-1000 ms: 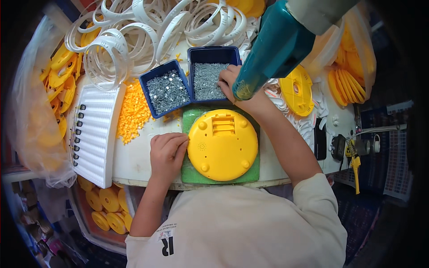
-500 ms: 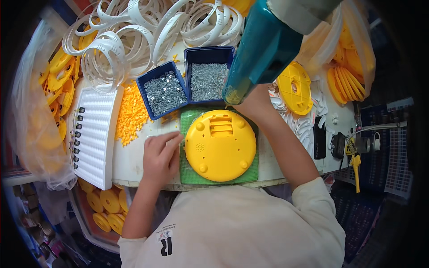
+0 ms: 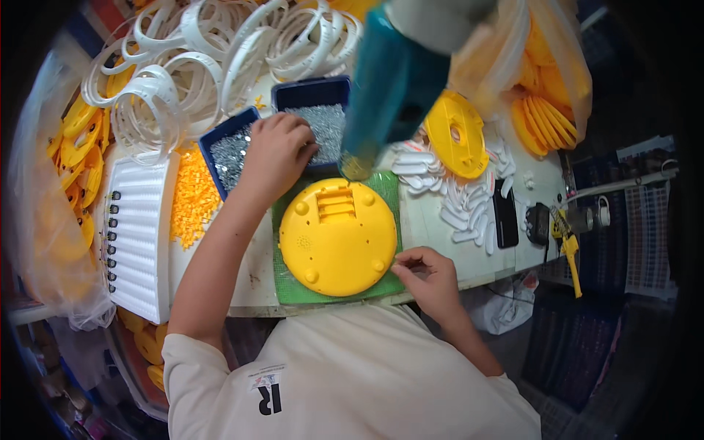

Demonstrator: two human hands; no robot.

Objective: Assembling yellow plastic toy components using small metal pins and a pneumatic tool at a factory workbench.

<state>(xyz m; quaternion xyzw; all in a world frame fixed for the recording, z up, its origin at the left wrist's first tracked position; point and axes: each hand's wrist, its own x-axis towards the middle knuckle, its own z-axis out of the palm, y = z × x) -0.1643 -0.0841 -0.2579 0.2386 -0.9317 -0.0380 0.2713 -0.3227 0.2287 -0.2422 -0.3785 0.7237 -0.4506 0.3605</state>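
A round yellow plastic housing (image 3: 337, 257) lies on a green mat (image 3: 290, 290), its open battery compartment at the far side. My left hand (image 3: 279, 150) reaches over two blue bins, its curled fingers dipping into the right bin (image 3: 312, 92) of small metal screws. Its fingertips are partly hidden, and I cannot make out what is between them. At the housing's near right rim, my right hand (image 3: 429, 279) has thumb and index tip drawn together; anything between them is too small to tell. The left bin (image 3: 214, 136), with shiny metal bits, is partly covered by my left wrist.
A teal power screwdriver (image 3: 392, 88) hangs above the housing's far edge. Small orange pieces (image 3: 192, 202) and a white ridged foam tray (image 3: 139, 235) lie left. White rings (image 3: 198, 66) pile behind. White parts (image 3: 469, 209), a yellow cover (image 3: 456, 136) and a black phone (image 3: 506, 216) lie right.
My left hand has moved from beside the housing up to the bins. My right hand has come down from beside the screwdriver to the housing's near right rim.
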